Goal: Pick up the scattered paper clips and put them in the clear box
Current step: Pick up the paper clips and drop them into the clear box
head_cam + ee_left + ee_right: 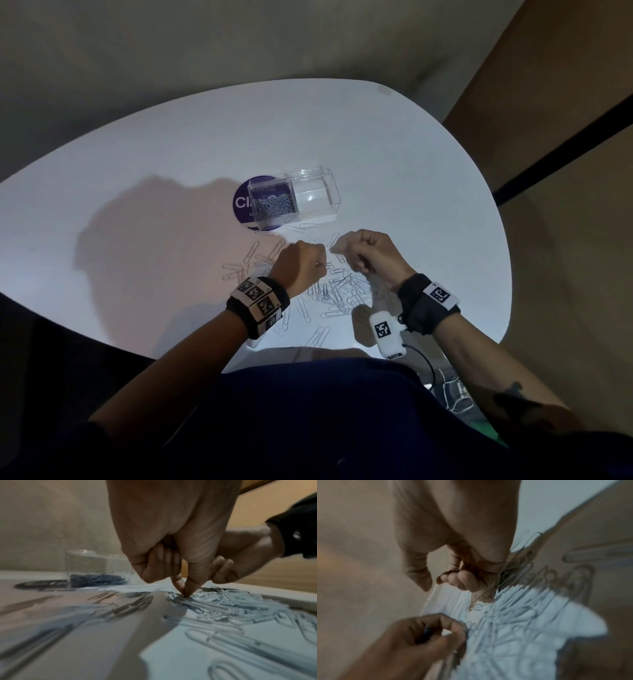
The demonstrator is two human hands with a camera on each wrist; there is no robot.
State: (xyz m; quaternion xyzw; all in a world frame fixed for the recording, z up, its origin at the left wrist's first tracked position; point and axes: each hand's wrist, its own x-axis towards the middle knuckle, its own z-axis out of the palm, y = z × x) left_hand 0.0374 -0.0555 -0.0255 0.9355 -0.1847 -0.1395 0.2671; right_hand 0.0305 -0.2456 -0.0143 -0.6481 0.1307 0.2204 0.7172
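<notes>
Several white paper clips (339,291) lie scattered on the white table (171,154), thickest between my wrists. Behind them stands the clear box (315,195), its left compartment holding a heap of clips (274,207). My left hand (317,262) reaches down onto the pile. In the left wrist view its thumb and index finger (186,593) pinch a clip lying on the pile (231,601), the other fingers curled. My right hand (363,250) hovers just right of it as a fist. In the blurred right wrist view its curled fingers (458,578) seem to hold a thin wire loop.
The box stands partly on a round purple sticker (241,202). More clips lie to the left of my left wrist (239,267) and near the front table edge (318,335). A brown panel (548,102) rises beyond the table's right side.
</notes>
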